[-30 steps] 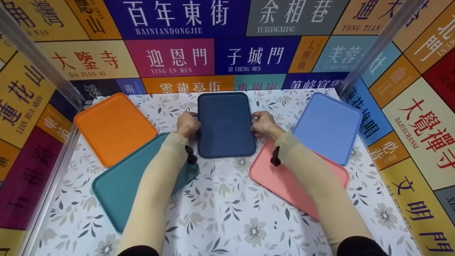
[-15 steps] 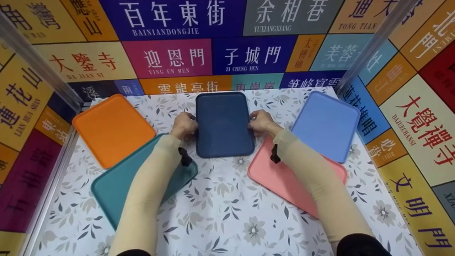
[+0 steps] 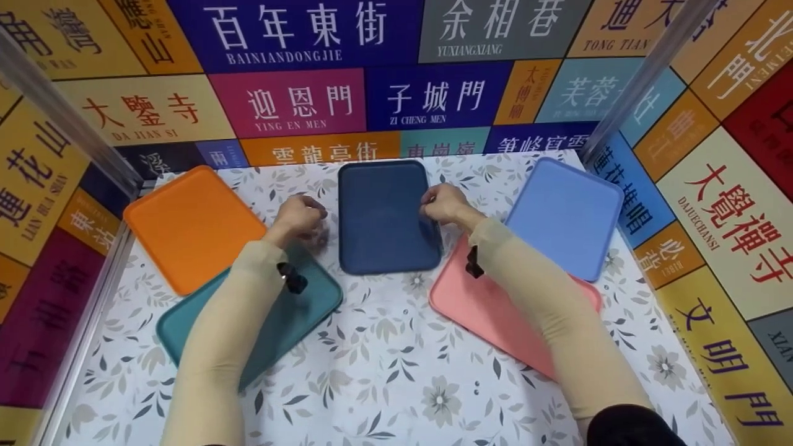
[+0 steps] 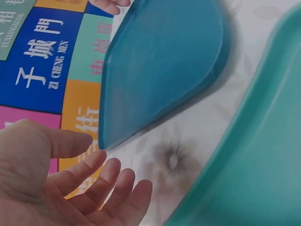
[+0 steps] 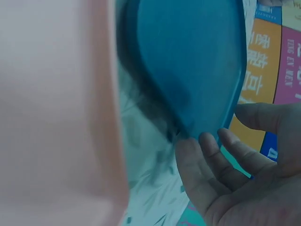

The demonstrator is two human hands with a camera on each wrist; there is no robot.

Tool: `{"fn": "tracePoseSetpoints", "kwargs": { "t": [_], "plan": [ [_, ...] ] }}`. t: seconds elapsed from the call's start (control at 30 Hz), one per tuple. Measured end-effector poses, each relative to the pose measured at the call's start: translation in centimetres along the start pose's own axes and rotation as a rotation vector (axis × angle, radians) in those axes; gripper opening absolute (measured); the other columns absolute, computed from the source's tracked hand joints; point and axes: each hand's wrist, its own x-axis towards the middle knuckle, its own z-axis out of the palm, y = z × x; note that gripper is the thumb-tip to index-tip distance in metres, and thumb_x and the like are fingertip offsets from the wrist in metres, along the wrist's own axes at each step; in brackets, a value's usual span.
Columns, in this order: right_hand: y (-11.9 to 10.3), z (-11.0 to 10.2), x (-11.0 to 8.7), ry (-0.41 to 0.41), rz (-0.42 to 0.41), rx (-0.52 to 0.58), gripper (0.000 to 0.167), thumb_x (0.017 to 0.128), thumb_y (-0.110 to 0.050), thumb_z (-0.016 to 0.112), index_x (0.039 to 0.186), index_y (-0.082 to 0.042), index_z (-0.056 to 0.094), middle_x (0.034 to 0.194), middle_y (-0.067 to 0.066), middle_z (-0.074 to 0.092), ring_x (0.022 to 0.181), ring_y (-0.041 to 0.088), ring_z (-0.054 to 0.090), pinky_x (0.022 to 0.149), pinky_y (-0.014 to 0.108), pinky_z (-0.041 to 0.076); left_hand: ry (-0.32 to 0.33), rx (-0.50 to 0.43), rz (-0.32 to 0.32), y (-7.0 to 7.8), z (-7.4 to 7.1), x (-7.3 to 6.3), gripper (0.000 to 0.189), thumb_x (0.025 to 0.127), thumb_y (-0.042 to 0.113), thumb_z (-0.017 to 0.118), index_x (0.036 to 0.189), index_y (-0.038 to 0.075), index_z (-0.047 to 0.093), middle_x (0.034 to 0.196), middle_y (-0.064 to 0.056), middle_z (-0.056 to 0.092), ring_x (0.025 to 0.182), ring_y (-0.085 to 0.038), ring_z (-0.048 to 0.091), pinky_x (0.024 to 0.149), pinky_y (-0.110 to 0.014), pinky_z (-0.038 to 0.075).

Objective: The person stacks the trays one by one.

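A navy blue tray point(image 3: 387, 217) lies upright-lengthwise at the back middle of the flowered tabletop. My left hand point(image 3: 300, 215) is off its left edge, with fingers loosely bent and a strip of tabletop between. In the left wrist view those fingers point(image 4: 108, 179) hold nothing. At the opposite edge is my right hand point(image 3: 447, 203), its fingertips right at the rim. The right wrist view shows thumb and fingers point(image 5: 225, 165) spread apart beside the tray's corner. Below my left forearm lies a teal tray point(image 3: 316, 297); a pink tray point(image 3: 483, 310) is partly hidden under the right forearm.
An orange tray point(image 3: 192, 229) lies at the back left, against the teal one. A periwinkle tray point(image 3: 567, 217) lies at the back right, next to the pink one. Panels with printed characters point(image 3: 288, 102) wall in the back and both sides of the table.
My left hand has let go of the navy tray and moved left. The right hand's fingers have loosened and lifted slightly at its right edge. The tray stays in place.
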Motion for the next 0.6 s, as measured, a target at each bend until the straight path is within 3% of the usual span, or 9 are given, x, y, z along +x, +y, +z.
{"fn": "tracePoseSetpoints", "kwargs": {
  "t": [0.17,0.2,0.27,0.3,0.37,0.5,0.53,0.6],
  "plan": [
    [-0.8,0.6,0.2,-0.023,-0.056,-0.085,0.037,0.099,-0.023,0.073,0.131,-0.005,0.077,0.136,0.017,0.078,0.120,0.033,0.073,0.107,0.047,0.061,-0.008,0.020,0.010,-0.8,-1.9,-0.9,0.039,0.108,0.021,0.064,0.140,0.001,0.071,0.137,-0.020,0.067,0.112,-0.031,0.065,0.108,-0.051,0.065],
    [0.1,1.0,1.3,-0.026,-0.092,-0.071,0.036,0.098,-0.029,0.077,0.127,-0.008,0.079,0.131,0.013,0.080,0.117,0.030,0.074,0.106,0.045,0.062,-0.010,0.029,0.018,-0.9,-2.2,-1.1,0.040,0.108,0.022,0.064,0.141,0.001,0.071,0.137,-0.021,0.067,0.113,-0.031,0.064,0.109,-0.052,0.064],
    [-0.2,1.3,1.7,-0.042,-0.103,-0.074,0.035,0.097,-0.029,0.078,0.126,-0.010,0.080,0.130,0.011,0.080,0.118,0.029,0.074,0.107,0.045,0.062,-0.019,0.041,0.031,-1.1,-2.8,-1.7,0.041,0.109,0.025,0.066,0.142,0.000,0.071,0.137,-0.021,0.066,0.116,-0.033,0.064,0.112,-0.053,0.063],
    [0.8,2.0,3.2,-0.047,-0.127,-0.058,0.035,0.095,-0.033,0.081,0.123,-0.012,0.081,0.126,0.007,0.081,0.115,0.026,0.075,0.104,0.042,0.063,-0.024,0.050,0.038,-1.2,-3.1,-1.9,0.042,0.109,0.026,0.066,0.142,0.000,0.071,0.137,-0.021,0.066,0.117,-0.033,0.064,0.112,-0.053,0.063],
    [0.2,2.4,3.1,-0.060,-0.141,-0.046,0.036,0.096,-0.033,0.081,0.125,-0.012,0.081,0.128,0.006,0.081,0.117,0.026,0.075,0.106,0.042,0.062,-0.033,0.060,0.055,-1.5,-3.8,-2.5,0.044,0.109,0.027,0.066,0.143,-0.001,0.071,0.137,-0.022,0.066,0.118,-0.036,0.065,0.112,-0.055,0.063],
    [-2.6,3.0,1.0,-0.071,-0.161,-0.032,0.041,0.097,-0.027,0.079,0.132,-0.007,0.078,0.137,0.012,0.079,0.128,0.031,0.072,0.116,0.046,0.058,-0.059,0.072,0.062,-2.2,-5.3,-3.4,0.048,0.110,0.030,0.065,0.146,-0.002,0.068,0.142,-0.024,0.064,0.122,-0.039,0.064,0.112,-0.058,0.063],
    [-4.2,2.7,-0.6,-0.076,-0.153,-0.037,0.042,0.098,-0.023,0.077,0.137,-0.005,0.076,0.142,0.015,0.076,0.134,0.035,0.070,0.119,0.049,0.056,-0.066,0.068,0.054,-2.4,-5.8,-3.6,0.049,0.111,0.031,0.064,0.147,-0.002,0.067,0.144,-0.025,0.064,0.124,-0.040,0.064,0.113,-0.059,0.062],
    [-5.0,3.0,-1.3,-0.081,-0.167,-0.026,0.045,0.099,-0.023,0.078,0.140,-0.005,0.075,0.143,0.015,0.075,0.135,0.034,0.070,0.120,0.049,0.056,-0.082,0.049,0.038,-2.8,-6.8,-3.9,0.051,0.112,0.032,0.063,0.149,-0.002,0.064,0.149,-0.026,0.062,0.129,-0.042,0.063,0.116,-0.059,0.061]
  ]
}}
